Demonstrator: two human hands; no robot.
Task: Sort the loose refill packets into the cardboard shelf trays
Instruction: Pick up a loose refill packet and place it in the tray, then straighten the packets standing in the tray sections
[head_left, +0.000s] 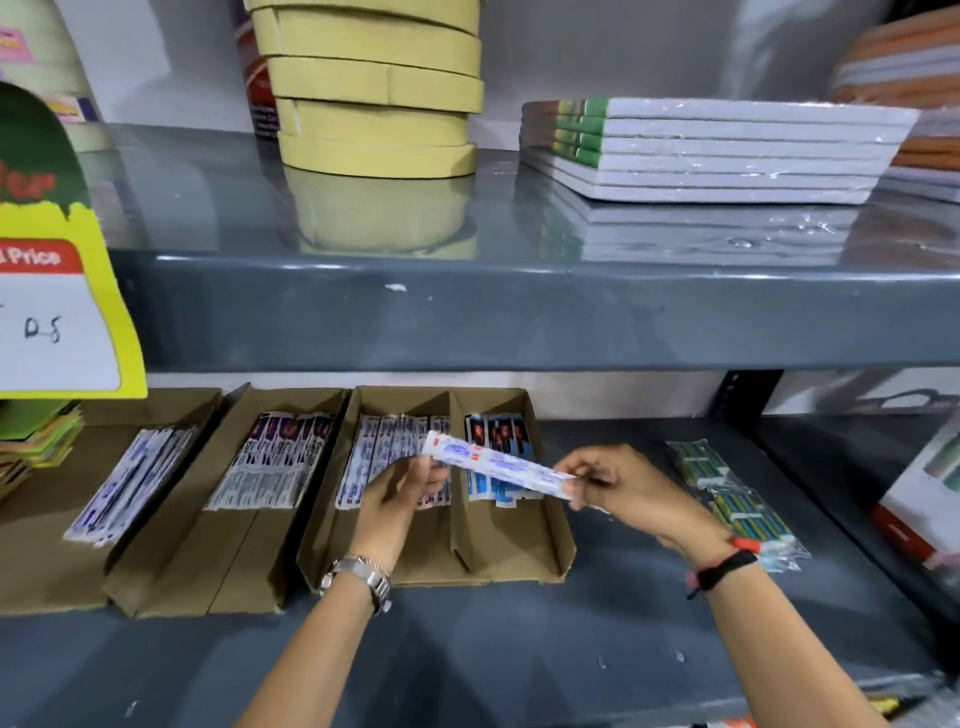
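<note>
While both hands hold one long white refill packet (498, 464) up in the air, it hangs tilted over the cardboard tray with two slots (558, 540). The left hand (402, 493) pinches the packet's far end with its fingertips. The right hand (623, 491) pinches the near end between thumb and fingers. A silver watch (363, 577) sits on the left wrist, and a black band (724, 566) sits on the right wrist.

Under the packet, the left slot of this tray holds white and blue packets (374, 457). The right slot holds blue and red packets (496, 431). Just to the left stands another cardboard tray (171, 577) with dark red and white packets (275, 462) inside. Farther left, a third tray (41, 519) holds a slanted pile of white and blue packets (130, 483).

On the grey shelf (571, 649), to the right of the hands, lies a clear bag of green and yellow things (727, 499). On the shelf above sit stacked rolls of tape (374, 88) and a wrapped pile of notebooks (717, 150).
</note>
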